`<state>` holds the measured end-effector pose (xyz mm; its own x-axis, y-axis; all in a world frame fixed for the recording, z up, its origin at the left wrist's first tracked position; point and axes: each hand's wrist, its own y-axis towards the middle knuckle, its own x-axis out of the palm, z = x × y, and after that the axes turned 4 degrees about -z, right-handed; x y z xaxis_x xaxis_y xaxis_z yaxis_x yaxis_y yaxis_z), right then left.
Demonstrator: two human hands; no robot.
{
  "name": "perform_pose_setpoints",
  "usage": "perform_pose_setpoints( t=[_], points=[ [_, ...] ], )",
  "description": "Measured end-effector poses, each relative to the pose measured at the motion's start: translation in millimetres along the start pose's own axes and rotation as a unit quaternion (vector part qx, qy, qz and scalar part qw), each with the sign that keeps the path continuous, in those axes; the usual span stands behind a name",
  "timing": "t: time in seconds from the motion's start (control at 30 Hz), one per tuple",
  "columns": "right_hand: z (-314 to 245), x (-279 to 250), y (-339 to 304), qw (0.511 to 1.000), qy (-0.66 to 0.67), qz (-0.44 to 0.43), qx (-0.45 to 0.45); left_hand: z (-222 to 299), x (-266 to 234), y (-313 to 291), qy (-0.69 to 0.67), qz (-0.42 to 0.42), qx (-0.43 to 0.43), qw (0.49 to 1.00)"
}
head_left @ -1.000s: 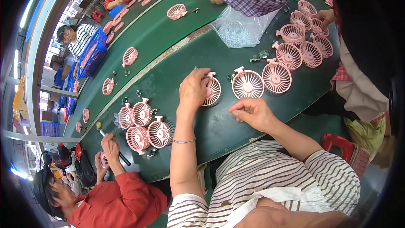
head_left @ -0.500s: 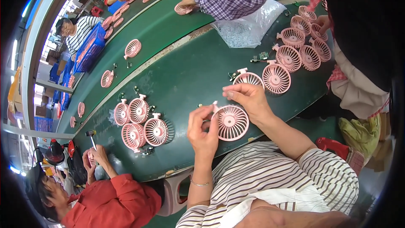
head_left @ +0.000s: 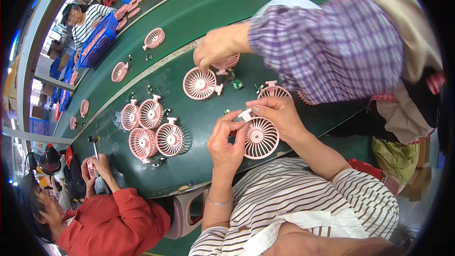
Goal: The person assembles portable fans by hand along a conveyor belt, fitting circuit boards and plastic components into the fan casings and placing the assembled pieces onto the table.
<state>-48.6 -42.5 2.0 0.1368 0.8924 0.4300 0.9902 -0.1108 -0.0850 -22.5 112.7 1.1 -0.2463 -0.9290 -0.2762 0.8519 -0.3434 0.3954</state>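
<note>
Fan shell (head_left: pixel 257 136) clamped in my left hand (head_left: pixel 226 143); right hand (head_left: pixel 279 116) at its neck (head_left: pixel 245 115), grip unclear.

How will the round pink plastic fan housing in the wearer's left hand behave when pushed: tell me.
The pink fan housing is probably light, being mostly open slats. Those thin ribs might snap. Its circular rim could roll on edge.

Labels, numbers, signs — none legible in view.

Pink fan housing (head_left: pixel 257 136) (round, slatted) held in fingers (head_left: pixel 240 138), neck (head_left: pixel 246 114) pointing away.
</note>
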Motion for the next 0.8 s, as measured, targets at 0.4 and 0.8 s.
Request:
perform_pose_setpoints(
  t=[0.4,0.8],
  points=[
    [2,25,-23,0.765,-0.530,0.030,-0.363,1,11,-5,0.136,0.073,0.065,0.986],
    [3,9,-16,0.918,-0.337,-0.039,-0.208,-8,11,-7,-0.024,0.098,-0.021,0.995]
  ],
)
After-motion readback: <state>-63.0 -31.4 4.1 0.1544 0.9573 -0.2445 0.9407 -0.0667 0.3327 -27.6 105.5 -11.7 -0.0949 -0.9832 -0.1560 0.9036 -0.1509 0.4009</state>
